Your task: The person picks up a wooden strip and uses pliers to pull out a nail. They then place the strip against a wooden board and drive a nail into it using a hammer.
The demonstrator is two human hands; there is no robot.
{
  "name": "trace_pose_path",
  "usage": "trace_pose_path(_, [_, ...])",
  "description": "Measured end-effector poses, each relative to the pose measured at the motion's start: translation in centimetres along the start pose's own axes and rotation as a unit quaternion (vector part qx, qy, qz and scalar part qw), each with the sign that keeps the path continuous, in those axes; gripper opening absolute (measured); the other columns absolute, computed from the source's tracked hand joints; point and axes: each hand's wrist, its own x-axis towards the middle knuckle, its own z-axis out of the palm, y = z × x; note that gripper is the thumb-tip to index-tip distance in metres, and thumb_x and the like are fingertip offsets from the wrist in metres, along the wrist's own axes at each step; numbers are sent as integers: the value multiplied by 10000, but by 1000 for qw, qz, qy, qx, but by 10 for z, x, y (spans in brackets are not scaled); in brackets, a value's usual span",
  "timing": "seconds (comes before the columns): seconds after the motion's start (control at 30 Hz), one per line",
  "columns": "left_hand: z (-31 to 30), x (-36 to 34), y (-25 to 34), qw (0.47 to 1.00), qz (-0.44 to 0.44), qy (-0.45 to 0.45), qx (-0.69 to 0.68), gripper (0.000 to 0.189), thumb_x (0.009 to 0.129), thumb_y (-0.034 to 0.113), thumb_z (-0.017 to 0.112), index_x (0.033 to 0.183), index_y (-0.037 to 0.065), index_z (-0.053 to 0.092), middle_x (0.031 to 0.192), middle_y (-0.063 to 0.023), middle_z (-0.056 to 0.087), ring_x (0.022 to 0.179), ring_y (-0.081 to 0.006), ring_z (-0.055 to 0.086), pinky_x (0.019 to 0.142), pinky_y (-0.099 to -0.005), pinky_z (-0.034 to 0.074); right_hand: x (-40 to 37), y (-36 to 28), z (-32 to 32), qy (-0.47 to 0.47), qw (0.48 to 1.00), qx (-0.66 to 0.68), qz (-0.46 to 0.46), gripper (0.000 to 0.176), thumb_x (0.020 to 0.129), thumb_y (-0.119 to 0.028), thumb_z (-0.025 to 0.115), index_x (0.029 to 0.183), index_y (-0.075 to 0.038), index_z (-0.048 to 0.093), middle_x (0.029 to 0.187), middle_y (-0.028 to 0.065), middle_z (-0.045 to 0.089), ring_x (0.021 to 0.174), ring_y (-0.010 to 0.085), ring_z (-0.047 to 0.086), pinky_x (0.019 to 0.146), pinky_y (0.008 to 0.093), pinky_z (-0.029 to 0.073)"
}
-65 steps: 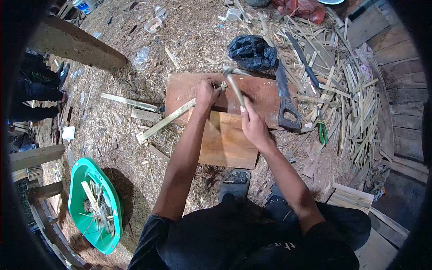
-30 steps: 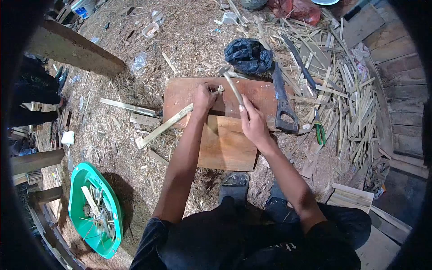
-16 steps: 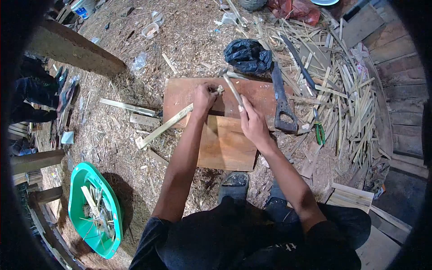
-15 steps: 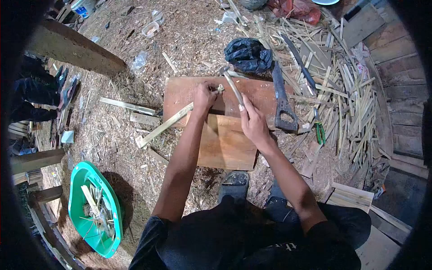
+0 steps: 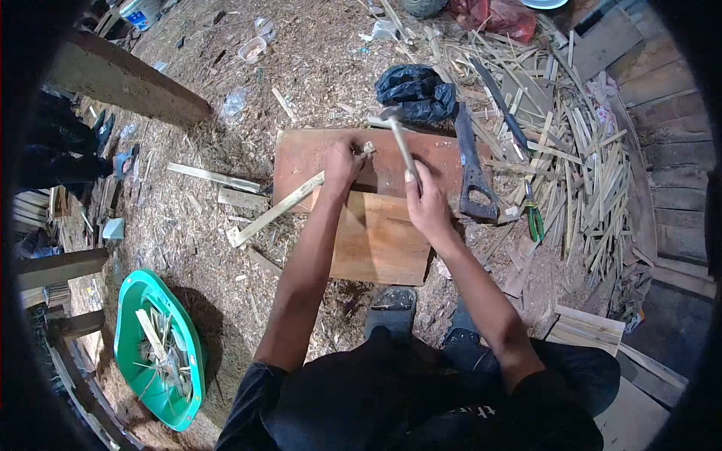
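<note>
My left hand (image 5: 343, 161) is closed round a wooden strip (image 5: 278, 208) that slants down to the left from the reddish board (image 5: 301, 146). The strip's small blocky end (image 5: 368, 147) shows just right of the fingers. In my right hand (image 5: 429, 203) is the handle of a hammer (image 5: 401, 140), its head raised near a black plastic bag (image 5: 414, 92). A lighter board (image 5: 380, 240) lies below the reddish one. Right of the hammer, a handsaw (image 5: 471, 169) rests across the reddish board's right part.
Green-handled pliers (image 5: 533, 214) lie beside a heap of wooden strips (image 5: 594, 173). A green tub (image 5: 197, 368) holds scraps at lower left. A thick post (image 5: 128, 83) stands at upper left, near another person's dark-clothed legs (image 5: 60, 158).
My right hand has shifted slightly right and down, and the hammer head has swung right, away from my left hand. The other person's foot at the left has moved.
</note>
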Motion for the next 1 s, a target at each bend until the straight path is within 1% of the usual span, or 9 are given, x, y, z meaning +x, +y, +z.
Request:
trace_pose_path(0.03, [4, -2, -1, 1000, 11, 16, 23, 277, 683, 202, 786, 891, 44, 695, 796, -170, 676, 743, -287, 668, 660, -388, 504, 0, -3, 1, 17, 999, 1, 28, 306, 938, -274, 561, 1088, -9, 584, 736, 202, 616, 685, 333, 643, 599, 410, 471])
trace_pose_path(0.13, [0, 0, 7, 996, 27, 9, 82, 239, 696, 177, 770, 866, 43, 668, 754, -167, 655, 723, -280, 655, 653, -377, 502, 5, 11, 0, -10, 998, -13, 65, 277, 910, -280, 607, 962, -7, 595, 696, 137, 596, 619, 245, 594, 582, 366, 453])
trace_pose_path(0.27, [-13, 2, 15, 998, -8, -66, 5, 240, 730, 162, 751, 884, 30, 622, 817, -169, 658, 776, -349, 639, 687, -426, 501, 12, 14, 0, 18, 998, 23, 58, 221, 870, -229, 657, 925, -30, 579, 750, 117, 623, 701, 222, 617, 626, 360, 463])
trace_pose_path(0.43, [-34, 6, 36, 968, 84, -70, -228, 171, 835, 59, 650, 941, 12, 523, 841, -133, 642, 744, -226, 629, 646, -347, 493, 34, 3, 8, 89, 990, 109, 12, 172, 855, -177, 681, 881, -48, 570, 656, 22, 534, 606, 134, 515, 583, 319, 433])
trace_pose_path(0.5, [-59, -1, 69, 946, 91, -104, -292, 189, 845, -17, 622, 959, 21, 476, 814, -73, 601, 721, -120, 579, 625, -265, 469, 41, -4, 5, 68, 975, 200, 70, 154, 872, -166, 667, 880, -53, 562, 643, -12, 496, 562, 95, 471, 532, 287, 402])
trace_pose_path(0.57, [-78, -14, 102, 959, 100, -42, -264, 221, 819, -15, 654, 955, 27, 484, 795, -63, 588, 710, -109, 568, 619, -255, 462, 38, -35, -12, 13, 918, 373, 132, 139, 892, -137, 657, 922, -65, 542, 644, -56, 471, 505, 26, 418, 451, 218, 337])
trace_pose_path(0.77, [-87, -40, 146, 955, 142, 84, -245, 227, 776, -38, 711, 826, 56, 511, 734, 37, 518, 642, -28, 473, 549, -192, 391, 26, -76, -30, 22, 883, 462, 83, 215, 876, -76, 673, 983, -68, 486, 775, -14, 556, 494, 5, 415, 392, 178, 301])
trace_pose_path(0.87, [-79, -39, 134, 955, 212, 73, -196, 220, 781, -41, 708, 825, 58, 516, 753, 23, 553, 636, -28, 482, 550, -176, 401, 28, -77, -28, 49, 880, 466, 70, 224, 868, -33, 666, 992, -60, 481, 866, 29, 602, 501, 9, 435, 377, 175, 303])
trace_pose_path(1.0, [-80, -45, 140, 962, 142, 27, -231, 275, 775, -48, 723, 761, 51, 467, 809, -19, 597, 717, -47, 553, 593, -196, 446, 28, -81, -37, 8, 850, 516, 109, 238, 859, 7, 656, 1007, -50, 479, 916, 57, 626, 533, 17, 475, 385, 162, 318])
